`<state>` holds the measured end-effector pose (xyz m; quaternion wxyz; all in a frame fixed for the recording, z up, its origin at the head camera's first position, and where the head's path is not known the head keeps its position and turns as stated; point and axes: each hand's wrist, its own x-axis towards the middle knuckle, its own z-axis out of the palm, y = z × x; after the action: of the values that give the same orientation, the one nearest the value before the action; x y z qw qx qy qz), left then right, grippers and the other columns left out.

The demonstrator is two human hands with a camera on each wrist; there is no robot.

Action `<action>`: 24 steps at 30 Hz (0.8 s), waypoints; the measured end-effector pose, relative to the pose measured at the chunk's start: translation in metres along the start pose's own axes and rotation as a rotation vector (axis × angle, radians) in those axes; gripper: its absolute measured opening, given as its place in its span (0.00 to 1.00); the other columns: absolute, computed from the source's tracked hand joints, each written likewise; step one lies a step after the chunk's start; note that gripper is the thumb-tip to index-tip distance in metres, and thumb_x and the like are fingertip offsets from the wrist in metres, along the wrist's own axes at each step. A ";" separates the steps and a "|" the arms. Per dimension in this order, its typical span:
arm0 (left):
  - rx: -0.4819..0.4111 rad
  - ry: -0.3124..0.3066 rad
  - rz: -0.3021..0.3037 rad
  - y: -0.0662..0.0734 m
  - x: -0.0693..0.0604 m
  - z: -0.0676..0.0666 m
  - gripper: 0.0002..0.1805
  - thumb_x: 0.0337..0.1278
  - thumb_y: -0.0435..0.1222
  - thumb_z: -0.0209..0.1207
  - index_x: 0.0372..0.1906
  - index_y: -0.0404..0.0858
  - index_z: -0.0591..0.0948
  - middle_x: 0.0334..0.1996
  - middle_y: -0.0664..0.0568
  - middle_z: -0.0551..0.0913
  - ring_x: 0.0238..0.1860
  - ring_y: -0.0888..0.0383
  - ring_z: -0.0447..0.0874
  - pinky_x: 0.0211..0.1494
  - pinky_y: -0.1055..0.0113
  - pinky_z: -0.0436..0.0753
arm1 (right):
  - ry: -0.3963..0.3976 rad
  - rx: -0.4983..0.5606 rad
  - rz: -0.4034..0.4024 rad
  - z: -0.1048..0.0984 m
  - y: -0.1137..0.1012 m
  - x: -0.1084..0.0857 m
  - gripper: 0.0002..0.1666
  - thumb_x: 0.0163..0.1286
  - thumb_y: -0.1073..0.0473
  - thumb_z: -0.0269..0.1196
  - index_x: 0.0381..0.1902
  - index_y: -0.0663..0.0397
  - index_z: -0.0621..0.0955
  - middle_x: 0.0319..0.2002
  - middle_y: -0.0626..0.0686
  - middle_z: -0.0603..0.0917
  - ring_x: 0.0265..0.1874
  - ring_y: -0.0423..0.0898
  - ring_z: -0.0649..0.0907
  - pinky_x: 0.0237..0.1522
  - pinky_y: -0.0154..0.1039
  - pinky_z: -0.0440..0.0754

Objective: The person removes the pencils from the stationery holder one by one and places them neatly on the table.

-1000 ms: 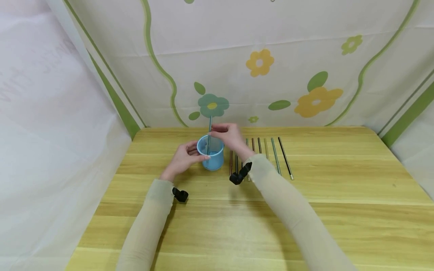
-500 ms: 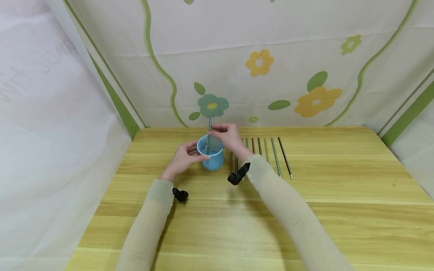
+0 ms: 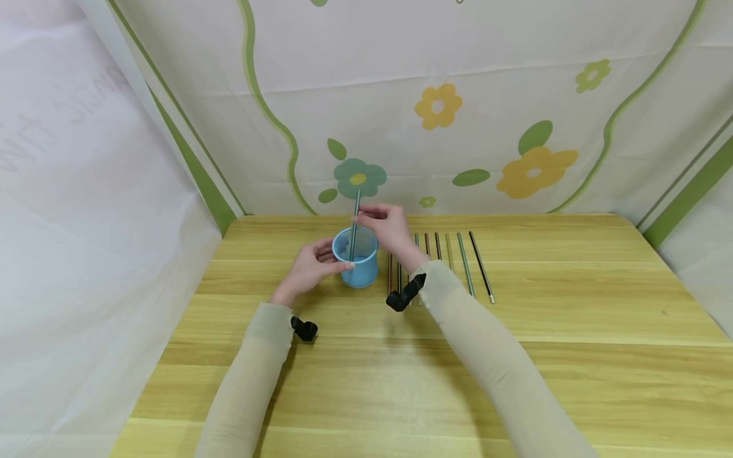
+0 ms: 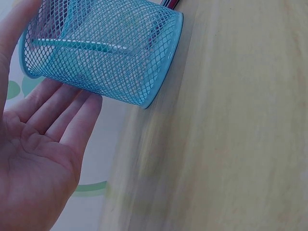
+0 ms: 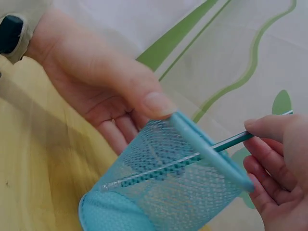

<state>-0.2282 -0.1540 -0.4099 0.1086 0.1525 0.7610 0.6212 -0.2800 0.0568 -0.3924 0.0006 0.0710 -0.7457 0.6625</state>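
Observation:
A light blue mesh pencil cup (image 3: pixel 359 275) stands upright at the back of the table. My left hand (image 3: pixel 305 270) holds it from the left, thumb on the near rim and fingers along the far side; the fingers (image 4: pixel 79 125) touch the mesh in the left wrist view. Between thumb and fingertips my right hand (image 3: pixel 390 228) pinches a teal pencil (image 5: pixel 231 141) above the rim. Its lower part slants inside the cup, metal-banded end down, seen through the mesh in the right wrist view. Whether that end touches the bottom is unclear.
Several pencils lie in a row right of the cup, some partly hidden under my right wrist. A black pencil (image 3: pixel 482 267) is outermost, beside a green pencil (image 3: pixel 466 264). A flowered white curtain (image 3: pixel 504 76) hangs behind the wooden table (image 3: pixel 601 280).
My right hand has risen slightly, and the teal pencil's top end stands a little higher and further right. My left hand and the cup have stayed put.

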 end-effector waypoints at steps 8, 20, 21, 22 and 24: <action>0.024 0.016 -0.023 -0.002 0.002 -0.002 0.37 0.57 0.33 0.73 0.69 0.28 0.71 0.63 0.35 0.77 0.64 0.40 0.76 0.66 0.55 0.77 | 0.067 0.080 -0.042 -0.009 -0.013 0.003 0.19 0.66 0.58 0.74 0.53 0.57 0.87 0.44 0.52 0.88 0.47 0.47 0.85 0.55 0.40 0.82; 0.031 0.006 -0.019 0.003 -0.002 -0.001 0.37 0.57 0.32 0.72 0.69 0.25 0.70 0.64 0.30 0.75 0.65 0.37 0.74 0.67 0.54 0.76 | 0.145 0.214 -0.042 -0.038 -0.036 -0.002 0.22 0.62 0.56 0.77 0.52 0.56 0.87 0.46 0.52 0.88 0.50 0.47 0.85 0.58 0.38 0.80; 0.033 0.005 -0.018 0.002 -0.002 -0.002 0.37 0.57 0.32 0.72 0.69 0.25 0.70 0.64 0.30 0.75 0.65 0.37 0.74 0.67 0.54 0.76 | 0.154 0.224 -0.050 -0.040 -0.037 -0.003 0.22 0.61 0.56 0.77 0.52 0.56 0.87 0.45 0.52 0.88 0.49 0.47 0.85 0.57 0.38 0.81; 0.033 0.004 -0.017 0.002 -0.002 -0.001 0.37 0.57 0.32 0.72 0.69 0.25 0.70 0.64 0.30 0.75 0.65 0.37 0.74 0.67 0.54 0.76 | 0.161 0.237 -0.062 -0.043 -0.038 -0.004 0.21 0.62 0.57 0.77 0.51 0.57 0.87 0.45 0.53 0.88 0.49 0.48 0.85 0.57 0.39 0.81; 0.033 0.003 -0.015 0.002 -0.002 -0.001 0.37 0.57 0.32 0.72 0.69 0.24 0.70 0.63 0.29 0.75 0.65 0.36 0.74 0.67 0.54 0.76 | 0.171 0.257 -0.078 -0.048 -0.039 -0.005 0.21 0.62 0.57 0.77 0.51 0.58 0.87 0.45 0.53 0.88 0.49 0.49 0.85 0.57 0.40 0.81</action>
<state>-0.2267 -0.1555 -0.4074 0.1094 0.1476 0.7725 0.6079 -0.2752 0.0999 -0.3483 0.0809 0.0427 -0.6488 0.7555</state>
